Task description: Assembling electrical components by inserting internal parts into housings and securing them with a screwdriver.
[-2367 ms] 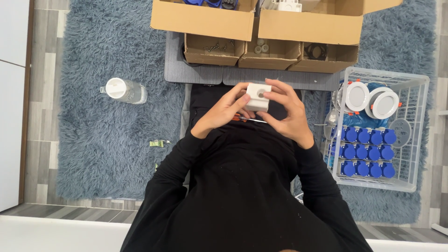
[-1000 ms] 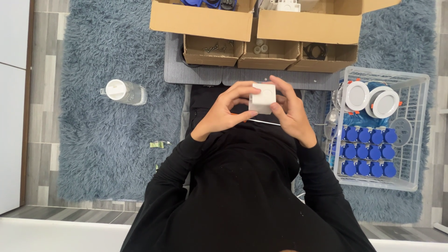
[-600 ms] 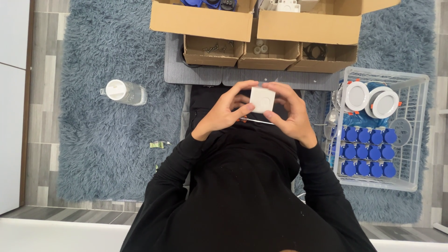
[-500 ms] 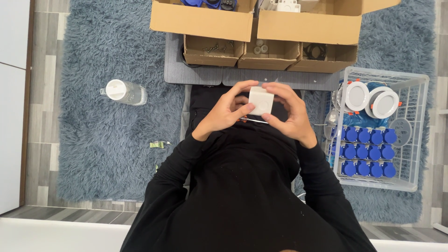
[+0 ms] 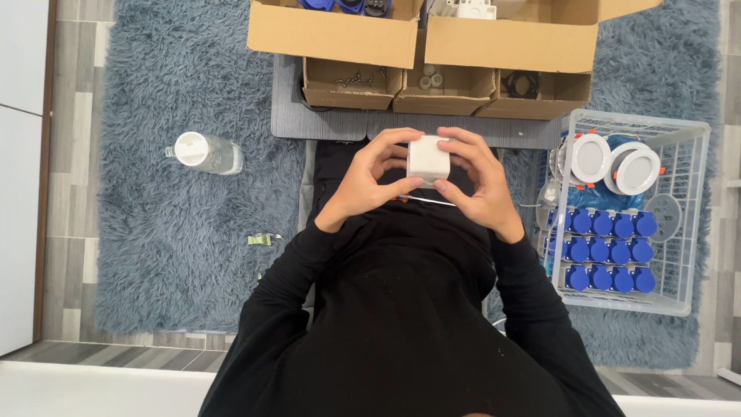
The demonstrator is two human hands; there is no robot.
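Person in black long sleeves sits on shaggy blue-grey rug [image 5: 177, 255]. Small white box [image 5: 427, 160] held up in front of chest, between both hands. Left hand [image 5: 370, 181] curled around box's left side, thumb underneath. Right hand [image 5: 475, 181] curled around right side, fingers over top edge. Open cardboard boxes [image 5: 432, 46] just ahead on grey mat. White wire basket [image 5: 679, 224] at right holds blue plugs [image 5: 606, 251] and round white lamps [image 5: 614, 162]. Clear bottle [image 5: 204, 152] lies on rug at left.

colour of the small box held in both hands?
White, plain on its visible faces. The small box shows best in the head view, held between the left hand and right hand.
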